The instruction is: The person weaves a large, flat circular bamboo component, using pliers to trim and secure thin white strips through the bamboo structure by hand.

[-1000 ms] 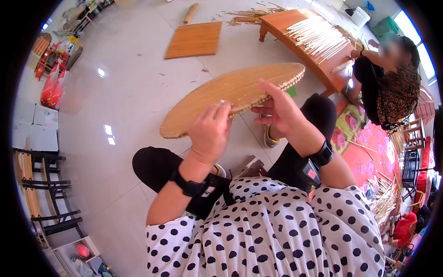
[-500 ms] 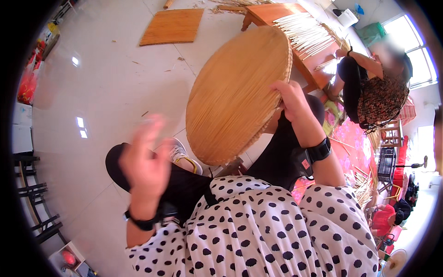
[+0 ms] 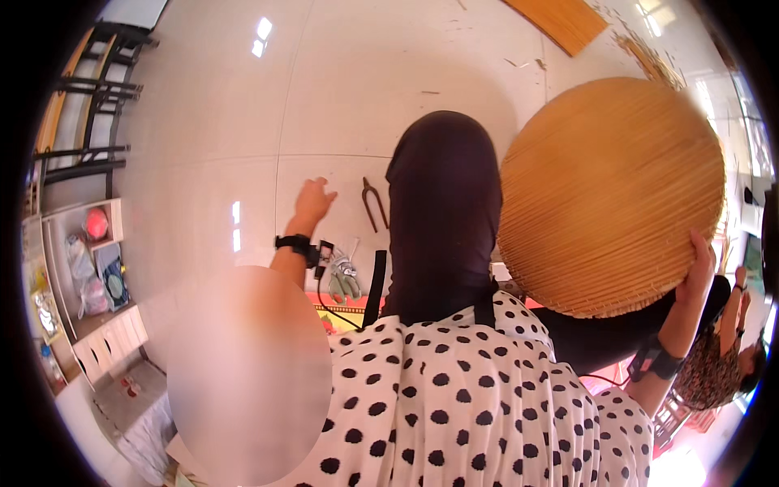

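Note:
In my right hand (image 3: 696, 272) is a large round woven bamboo tray (image 3: 613, 195), gripped at its lower right rim and tilted beside my knee. Strips run slantwise over its face, and a bound edge shows along the bottom. My left hand (image 3: 315, 204) is stretched out low over the tiled floor with its fingers apart, holding nothing. Just right of it lies a dark metal pincer-like tool (image 3: 374, 204) with two legs, apart from the fingers. A grey-green pair of gloves (image 3: 345, 280) lies near my left wrist.
An orange-brown board (image 3: 560, 23) and bamboo scraps (image 3: 649, 61) lie on the floor ahead. Black-framed stools (image 3: 97, 97) and a low cabinet (image 3: 109, 345) stand at left. Another person (image 3: 718, 365) sits at the far right. A blurred patch covers the lower left.
My view has swung left. The left hand has moved from beside the tray to low above the floor, near the tool. The tray has shifted right, still in my right hand.

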`<action>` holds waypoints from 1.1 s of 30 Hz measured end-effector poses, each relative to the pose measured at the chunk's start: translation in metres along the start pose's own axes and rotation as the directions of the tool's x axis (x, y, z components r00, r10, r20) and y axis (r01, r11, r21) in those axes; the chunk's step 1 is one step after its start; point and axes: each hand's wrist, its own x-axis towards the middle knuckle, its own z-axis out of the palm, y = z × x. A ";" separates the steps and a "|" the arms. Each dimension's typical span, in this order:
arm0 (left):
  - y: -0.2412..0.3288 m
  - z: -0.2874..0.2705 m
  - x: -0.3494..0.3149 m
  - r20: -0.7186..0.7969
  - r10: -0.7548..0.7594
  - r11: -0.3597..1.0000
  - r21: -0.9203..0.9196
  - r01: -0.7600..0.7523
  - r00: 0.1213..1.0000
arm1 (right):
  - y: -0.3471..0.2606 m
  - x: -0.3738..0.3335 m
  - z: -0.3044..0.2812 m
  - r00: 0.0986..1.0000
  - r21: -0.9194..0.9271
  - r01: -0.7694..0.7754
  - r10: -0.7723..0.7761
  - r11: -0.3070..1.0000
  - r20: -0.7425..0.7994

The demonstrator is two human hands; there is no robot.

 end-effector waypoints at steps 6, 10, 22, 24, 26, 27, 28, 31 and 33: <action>0.041 0.090 -0.015 0.216 0.035 0.999 -0.015 -0.032 0.976 | 0.005 0.000 0.011 0.993 -0.067 0.121 -0.120 0.990 0.010; 0.057 0.167 0.004 0.205 -0.123 0.981 -0.121 0.150 0.971 | 0.054 0.025 -0.051 0.833 -0.705 0.451 -0.542 0.548 0.111; -0.031 0.153 0.032 0.208 -0.415 0.547 -0.721 0.425 0.886 | -0.011 -0.075 0.089 0.995 -0.161 0.092 -0.095 0.983 -0.013; -0.037 0.127 0.037 0.237 -0.434 0.290 -0.877 0.383 0.869 | -0.006 -0.076 0.085 0.996 -0.186 0.086 -0.091 0.979 -0.019; -0.028 0.083 0.041 0.222 -0.404 0.063 -0.961 0.269 0.887 | -0.001 -0.078 0.083 0.996 -0.190 0.077 -0.085 0.979 -0.034; -0.018 0.055 0.044 0.214 -0.375 -0.044 -0.976 0.213 0.902 | -0.004 -0.081 0.082 0.995 -0.191 0.073 -0.084 0.979 -0.049; -0.014 0.026 0.041 0.165 -0.352 -0.109 -0.985 0.135 0.921 | -0.006 -0.080 0.086 0.995 -0.188 0.080 -0.090 0.979 -0.044; 0.037 -0.087 0.025 -0.178 -0.242 -0.052 -0.979 -0.196 0.954 | 0.000 -0.073 0.080 0.993 -0.142 0.103 -0.111 0.984 -0.045; 0.106 -0.178 -0.007 -0.448 -0.201 0.087 -0.894 -0.440 0.871 | -0.003 -0.070 0.080 0.993 -0.125 0.105 -0.110 0.987 -0.036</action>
